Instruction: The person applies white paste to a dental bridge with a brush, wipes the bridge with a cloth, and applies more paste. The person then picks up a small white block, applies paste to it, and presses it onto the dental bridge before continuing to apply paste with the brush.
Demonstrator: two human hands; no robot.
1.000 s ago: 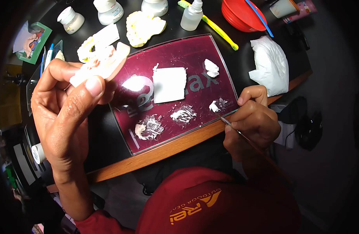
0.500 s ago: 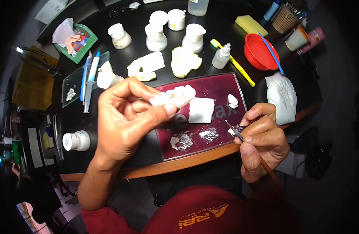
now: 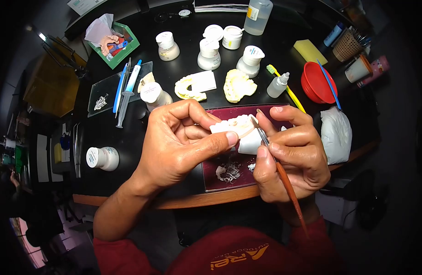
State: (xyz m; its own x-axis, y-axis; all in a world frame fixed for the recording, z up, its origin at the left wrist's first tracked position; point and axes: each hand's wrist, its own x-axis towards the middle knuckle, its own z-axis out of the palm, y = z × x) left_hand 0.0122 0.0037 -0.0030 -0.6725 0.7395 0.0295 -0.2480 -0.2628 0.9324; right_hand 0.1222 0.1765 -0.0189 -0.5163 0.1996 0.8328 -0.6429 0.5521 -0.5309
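My left hand pinches a pale plaster dental model between thumb and fingers, its row of teeth facing up. In my right hand is a fine brush with a reddish-brown handle, held like a pen. The brush tip is right at the model's right end, and a right fingertip sits close beside that end. Below both hands lies a maroon mixing plate with smears of white paste. A white square pad on it is partly hidden by the model and the fingers.
Several white-capped powder jars stand behind the hands. Yellowish plaster casts, a dropper bottle and a yellow toothbrush lie nearer. A red bowl and white tissue are right; a glass slab is left.
My right hand has moved left and up, bringing the brush from beside the plate to the model. The whole view has shifted, so the table things appear farther right and lower.
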